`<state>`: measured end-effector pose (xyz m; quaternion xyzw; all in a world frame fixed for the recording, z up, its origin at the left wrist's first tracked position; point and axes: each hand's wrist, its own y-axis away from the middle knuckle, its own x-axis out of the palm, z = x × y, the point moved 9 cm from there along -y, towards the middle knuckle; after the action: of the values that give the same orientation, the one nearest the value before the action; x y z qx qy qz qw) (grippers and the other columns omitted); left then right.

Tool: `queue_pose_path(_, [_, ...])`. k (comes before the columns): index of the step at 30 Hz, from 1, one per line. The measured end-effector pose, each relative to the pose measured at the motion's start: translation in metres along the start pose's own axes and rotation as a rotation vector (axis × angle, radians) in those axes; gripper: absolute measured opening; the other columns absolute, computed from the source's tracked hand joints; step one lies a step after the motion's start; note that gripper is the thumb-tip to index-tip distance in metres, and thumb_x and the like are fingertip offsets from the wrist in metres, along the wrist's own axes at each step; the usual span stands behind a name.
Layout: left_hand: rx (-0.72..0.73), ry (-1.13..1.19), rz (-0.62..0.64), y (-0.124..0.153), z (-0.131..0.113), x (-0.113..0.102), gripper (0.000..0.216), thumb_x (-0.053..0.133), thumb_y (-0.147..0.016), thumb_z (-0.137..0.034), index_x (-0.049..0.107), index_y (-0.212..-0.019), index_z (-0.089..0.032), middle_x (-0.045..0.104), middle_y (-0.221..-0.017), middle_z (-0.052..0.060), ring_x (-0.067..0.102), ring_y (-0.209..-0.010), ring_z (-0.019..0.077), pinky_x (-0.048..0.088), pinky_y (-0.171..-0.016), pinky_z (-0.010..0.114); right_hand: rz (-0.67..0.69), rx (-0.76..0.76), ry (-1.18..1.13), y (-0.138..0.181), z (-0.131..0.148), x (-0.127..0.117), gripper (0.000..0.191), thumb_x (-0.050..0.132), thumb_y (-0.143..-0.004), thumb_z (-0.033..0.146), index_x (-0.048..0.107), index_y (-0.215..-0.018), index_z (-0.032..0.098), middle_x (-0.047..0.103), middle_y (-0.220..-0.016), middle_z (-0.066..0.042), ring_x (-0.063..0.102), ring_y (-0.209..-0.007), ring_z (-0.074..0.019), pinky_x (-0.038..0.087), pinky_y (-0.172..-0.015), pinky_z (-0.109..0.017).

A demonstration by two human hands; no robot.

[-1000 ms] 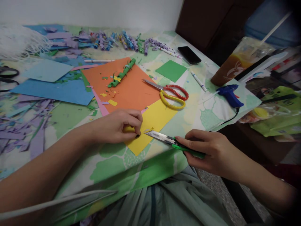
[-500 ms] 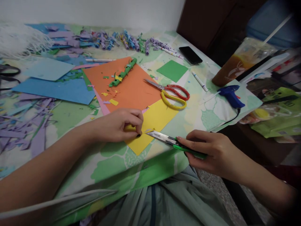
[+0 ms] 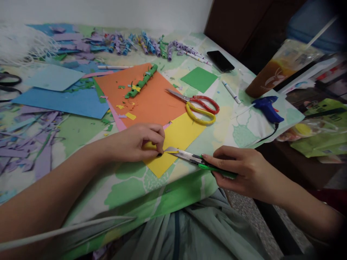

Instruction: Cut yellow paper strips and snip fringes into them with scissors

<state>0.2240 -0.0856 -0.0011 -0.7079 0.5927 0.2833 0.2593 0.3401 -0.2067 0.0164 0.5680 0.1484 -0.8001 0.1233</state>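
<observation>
A yellow sheet of paper lies near the table's front edge. My left hand rests on it, thumb and fingers pinched together at one end of a narrow yellow paper strip. That strip reaches right, onto the blade of a green-handled utility knife. The knife's handle is in my right hand, the index finger stretched along its top. The blade points left, its tip close to my left fingertips. Part of the yellow sheet is hidden under my left hand.
Red-and-yellow-handled scissors lie across the orange paper, beside a decorated green paper roll. A blue glue gun, a drink cup and a phone are at right. Purple paper scraps cover the left.
The knife has shifted slightly left along the strip, and the yellow strip now lies straighter across its blade. My left hand stays nearly in place.
</observation>
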Motion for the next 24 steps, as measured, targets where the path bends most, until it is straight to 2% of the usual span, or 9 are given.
queue_pose_path(8, [-0.069, 0.008, -0.028, 0.001, 0.003, -0.001, 0.01, 0.056, -0.075, -0.008, 0.061, -0.08, -0.016, 0.06, -0.082, 0.003, 0.055, -0.074, 0.0131, 0.043, -0.065, 0.021, -0.013, 0.06, -0.038, 0.004, -0.002, 0.0, 0.035, 0.056, -0.088, 0.02, 0.063, -0.122, 0.015, 0.064, -0.095, -0.011, 0.063, -0.07, -0.0166, 0.049, -0.06, -0.027])
queue_pose_path(15, [-0.099, -0.03, -0.041, -0.002, 0.003, 0.002, 0.006, 0.056, -0.08, -0.019, 0.061, -0.083, -0.017, 0.063, -0.085, 0.003, 0.058, -0.076, 0.0144, 0.043, -0.065, 0.023, -0.058, 0.128, -0.031, 0.007, -0.01, -0.002, 0.035, 0.058, -0.086, 0.02, 0.064, -0.121, 0.017, 0.065, -0.093, -0.01, 0.065, -0.071, -0.017, 0.051, -0.062, -0.027])
queue_pose_path(20, [-0.083, -0.115, -0.011, -0.005, -0.001, 0.009, 0.012, 0.049, -0.083, -0.017, 0.06, -0.08, -0.016, 0.062, -0.082, 0.004, 0.056, -0.075, 0.0159, 0.042, -0.067, 0.026, -0.147, 0.192, -0.026, 0.013, -0.017, -0.011, 0.034, 0.059, -0.085, 0.02, 0.065, -0.119, 0.018, 0.067, -0.095, -0.01, 0.066, -0.07, -0.0172, 0.052, -0.06, -0.026])
queue_pose_path(24, [-0.079, -0.056, 0.0, -0.004, -0.002, 0.009, 0.012, 0.048, -0.085, -0.019, 0.059, -0.08, -0.016, 0.061, -0.081, 0.003, 0.055, -0.074, 0.0154, 0.042, -0.066, 0.026, -0.287, 0.263, 0.051, 0.018, -0.032, -0.029, 0.033, 0.061, -0.085, 0.022, 0.066, -0.117, 0.019, 0.068, -0.097, -0.01, 0.066, -0.073, -0.0203, 0.052, -0.061, -0.029])
